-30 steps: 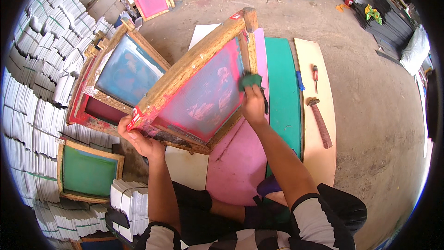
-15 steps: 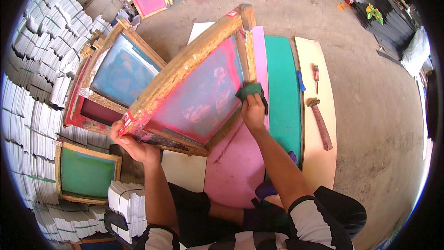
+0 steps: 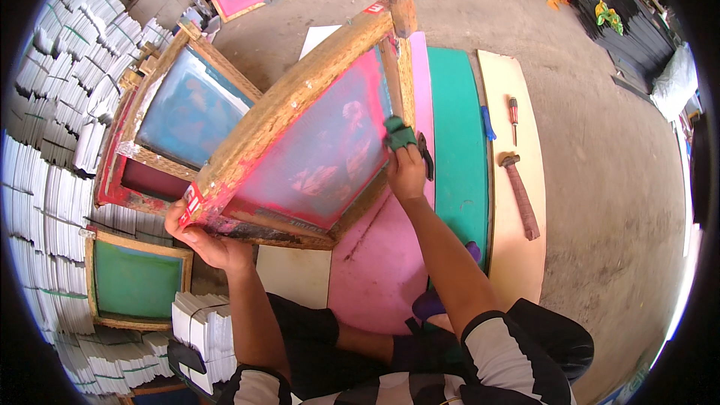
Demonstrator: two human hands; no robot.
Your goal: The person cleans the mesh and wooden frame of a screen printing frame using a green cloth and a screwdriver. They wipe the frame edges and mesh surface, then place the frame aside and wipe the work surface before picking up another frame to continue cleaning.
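Note:
A wooden-framed printing screen (image 3: 311,150) with pink-stained mesh is tilted up in front of me. My left hand (image 3: 206,240) grips its lower left corner, fingers wrapped round the edge. In my right hand (image 3: 407,169) is a bunched green cloth (image 3: 400,133), pinched by the fingers against the screen's right side. A black-handled tool, perhaps pliers (image 3: 427,156), lies just beyond that hand, partly hidden. Pale patches show on the mesh.
Pink (image 3: 375,285), green (image 3: 454,180) and cream (image 3: 510,277) boards lie under and beside the screen. A hammer (image 3: 521,199) and a screwdriver (image 3: 514,116) rest on the cream one. More screens, blue (image 3: 199,112) and green (image 3: 140,283), stand left near stacked white bundles (image 3: 49,247).
My right hand and the cloth have shifted slightly up and left along the screen's right side, uncovering more of the black tool. My left hand and the screen's corner moved slightly left.

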